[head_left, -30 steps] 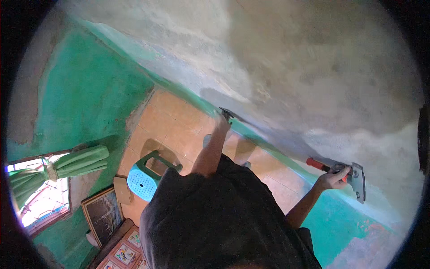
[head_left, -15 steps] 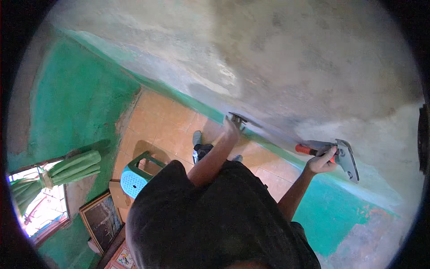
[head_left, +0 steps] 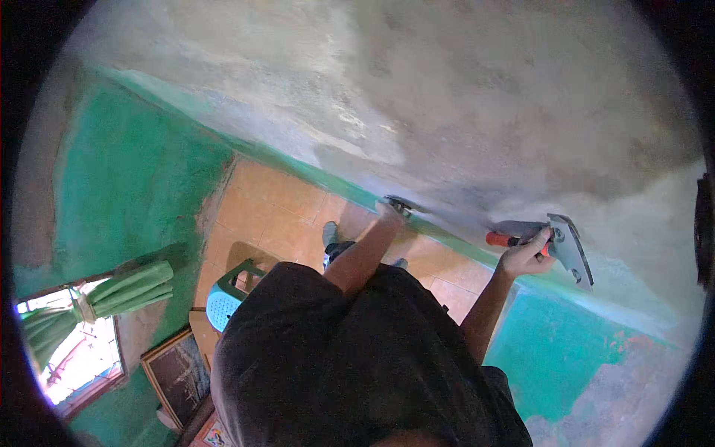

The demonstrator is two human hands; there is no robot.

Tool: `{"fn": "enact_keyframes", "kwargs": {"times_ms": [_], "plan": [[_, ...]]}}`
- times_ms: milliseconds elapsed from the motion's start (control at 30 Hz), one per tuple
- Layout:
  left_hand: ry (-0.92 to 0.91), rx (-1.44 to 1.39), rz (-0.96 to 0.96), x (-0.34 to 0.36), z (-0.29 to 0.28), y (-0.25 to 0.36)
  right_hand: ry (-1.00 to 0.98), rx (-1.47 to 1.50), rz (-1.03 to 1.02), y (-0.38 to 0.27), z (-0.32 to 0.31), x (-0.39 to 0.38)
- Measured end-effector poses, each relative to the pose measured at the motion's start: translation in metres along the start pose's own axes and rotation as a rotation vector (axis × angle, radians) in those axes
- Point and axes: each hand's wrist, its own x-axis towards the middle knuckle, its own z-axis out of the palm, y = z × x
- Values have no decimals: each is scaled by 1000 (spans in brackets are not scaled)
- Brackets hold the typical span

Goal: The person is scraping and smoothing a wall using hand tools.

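Mottled wall [head_left: 477, 97], red-handled grey tool [head_left: 571, 252]

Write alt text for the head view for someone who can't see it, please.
A person's right hand holds a red-handled tool with a grey plate beside a patchy grey-and-green wall, while the left hand grips a blurred dark object. At lower left are a blue stool, a framed picture and a window with a green curtain.
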Motion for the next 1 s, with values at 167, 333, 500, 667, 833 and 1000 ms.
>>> {"fn": "enact_keyframes", "kwargs": {"times_ms": [167,333,500,667,833,1000], "plan": [[-13,86,-141,-95,69,-9,-31,-45,23,2,-14,8],[-148,54,-180,-43,28,16,9,-34,7,2,-1,1],[-165,109,-167,-46,19,19,-135,0,-6,6,-7,0],[-317,108,-253,-122,50,23,-47,26,-31,-9,5,4],[-241,47,-244,-83,35,38,-132,-23,-25,7,-6,0],[-325,18,-253,-131,60,17,-70,2,-14,2,-7,1]]}}
